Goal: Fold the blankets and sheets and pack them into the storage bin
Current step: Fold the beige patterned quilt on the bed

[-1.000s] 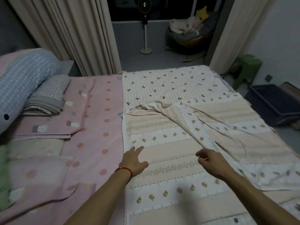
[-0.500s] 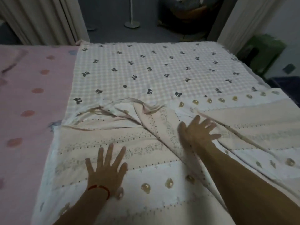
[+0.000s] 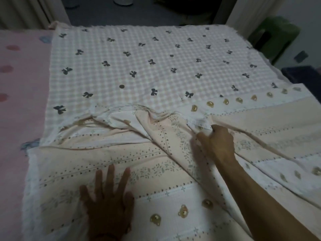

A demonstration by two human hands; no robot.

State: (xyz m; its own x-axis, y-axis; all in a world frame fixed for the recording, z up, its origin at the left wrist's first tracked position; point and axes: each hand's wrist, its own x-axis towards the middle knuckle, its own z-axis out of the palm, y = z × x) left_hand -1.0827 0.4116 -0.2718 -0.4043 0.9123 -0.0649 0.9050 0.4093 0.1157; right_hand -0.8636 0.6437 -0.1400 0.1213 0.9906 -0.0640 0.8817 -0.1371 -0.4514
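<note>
A peach-and-white striped sheet [image 3: 107,160], printed with small bears, dotted lines and leafy sprigs, was spread over the near part of the bed. Its far edge was bunched into loose folds and creases. Beyond that edge, and partly covered by it, a checked blanket [image 3: 139,66] in pale pink and white, scattered with dark bows, was laid flat toward the foot of the bed. To the right of the checked blanket, off the bed's edge, part of a dark storage bin [image 3: 300,73] could be seen on the floor.
</note>
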